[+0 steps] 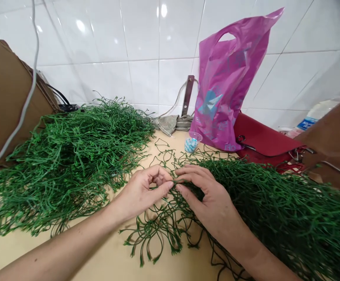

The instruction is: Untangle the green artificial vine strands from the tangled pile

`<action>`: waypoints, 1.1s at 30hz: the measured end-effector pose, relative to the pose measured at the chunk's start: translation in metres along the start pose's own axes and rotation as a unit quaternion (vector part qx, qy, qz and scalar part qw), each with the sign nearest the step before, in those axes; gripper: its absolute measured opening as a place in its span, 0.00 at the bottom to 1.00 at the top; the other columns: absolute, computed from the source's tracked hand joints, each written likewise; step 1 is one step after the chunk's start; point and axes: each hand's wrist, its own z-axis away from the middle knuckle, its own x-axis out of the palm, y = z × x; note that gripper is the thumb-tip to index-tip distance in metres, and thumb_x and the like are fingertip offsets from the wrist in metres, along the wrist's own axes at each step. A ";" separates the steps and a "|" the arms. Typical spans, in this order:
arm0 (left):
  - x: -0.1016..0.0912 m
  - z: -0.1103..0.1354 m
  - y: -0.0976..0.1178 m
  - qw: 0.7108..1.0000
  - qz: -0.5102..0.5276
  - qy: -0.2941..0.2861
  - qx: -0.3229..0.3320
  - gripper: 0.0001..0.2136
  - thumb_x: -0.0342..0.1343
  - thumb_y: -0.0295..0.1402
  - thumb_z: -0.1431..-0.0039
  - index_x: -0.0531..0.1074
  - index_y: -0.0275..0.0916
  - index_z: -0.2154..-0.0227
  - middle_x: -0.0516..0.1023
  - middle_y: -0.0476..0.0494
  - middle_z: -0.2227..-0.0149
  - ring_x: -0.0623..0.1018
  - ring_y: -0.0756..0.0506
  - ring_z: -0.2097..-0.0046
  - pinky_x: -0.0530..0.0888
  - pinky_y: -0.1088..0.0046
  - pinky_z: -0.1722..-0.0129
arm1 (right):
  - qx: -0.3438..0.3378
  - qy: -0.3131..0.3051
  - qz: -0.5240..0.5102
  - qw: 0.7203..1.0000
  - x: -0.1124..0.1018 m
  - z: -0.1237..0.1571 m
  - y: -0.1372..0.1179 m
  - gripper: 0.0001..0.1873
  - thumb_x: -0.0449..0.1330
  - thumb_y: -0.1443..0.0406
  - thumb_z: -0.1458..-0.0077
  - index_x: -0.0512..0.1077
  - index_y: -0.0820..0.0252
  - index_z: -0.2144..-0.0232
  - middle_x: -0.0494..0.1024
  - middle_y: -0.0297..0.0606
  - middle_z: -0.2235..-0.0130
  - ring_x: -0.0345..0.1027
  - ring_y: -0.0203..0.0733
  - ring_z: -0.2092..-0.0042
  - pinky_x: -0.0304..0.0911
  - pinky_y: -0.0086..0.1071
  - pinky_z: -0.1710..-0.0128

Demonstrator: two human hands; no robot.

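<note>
Over the middle of the table, my left hand (149,187) pinches a thin green artificial stem between thumb and forefinger. My right hand (209,191) meets it fingertip to fingertip, its thumb and fingers closing on the same small green piece; the exact joint is mostly hidden by the fingers. Below the hands a spread green plastic sprig (151,230) lies on the table, its thin curved stems ending in small bud-like tips. One large heap of green stems (85,144) lies on the left, and a second heap of green stems (290,203) reaches under and past my right forearm.
A cream table (105,257) stands against a white tiled wall. Toward the back are a purple plastic bag (222,86), a small clear cup (191,144) with blue-and-white bits and a red bag (266,134). A brown box (8,97) and a white cable (31,93) are at left.
</note>
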 end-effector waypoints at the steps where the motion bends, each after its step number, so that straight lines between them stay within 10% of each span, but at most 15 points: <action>1: 0.000 0.000 0.000 1.000 -0.009 -0.001 0.004 0.07 0.55 0.35 0.37 0.70 0.37 0.67 0.69 0.51 0.71 0.68 0.51 0.68 0.65 0.74 0.67 | 0.000 -0.001 -0.001 1.000 0.000 0.000 0.001 0.05 0.60 0.68 0.39 0.77 0.56 0.63 0.81 0.40 0.57 0.72 0.48 0.49 0.69 0.47 0.47; 15: -0.002 -0.004 0.000 0.988 -0.138 -0.014 0.071 0.10 0.54 0.35 0.35 0.71 0.38 0.72 0.71 0.50 0.72 0.69 0.49 0.67 0.64 0.73 0.66 | -0.029 -0.001 0.064 0.998 0.001 -0.003 -0.001 0.10 0.54 0.72 0.38 0.74 0.56 0.65 0.81 0.40 0.60 0.73 0.48 0.53 0.71 0.44 0.51; 22: 0.000 0.004 0.011 0.996 -0.066 -0.017 0.063 0.12 0.54 0.38 0.35 0.69 0.38 0.72 0.68 0.51 0.73 0.67 0.50 0.69 0.63 0.74 0.68 | 0.039 0.145 0.201 0.968 -0.042 -0.015 0.040 0.08 0.54 0.65 0.39 0.73 0.55 0.67 0.79 0.40 0.66 0.74 0.48 0.64 0.71 0.42 0.60; 33: 0.002 -0.002 -0.004 0.999 -0.040 -0.005 -0.007 0.12 0.50 0.40 0.34 0.67 0.39 0.70 0.63 0.51 0.73 0.64 0.50 0.70 0.62 0.75 0.72 | -0.014 0.009 0.050 0.999 0.000 -0.002 0.002 0.09 0.58 0.62 0.37 0.76 0.56 0.57 0.80 0.45 0.52 0.67 0.53 0.43 0.64 0.54 0.42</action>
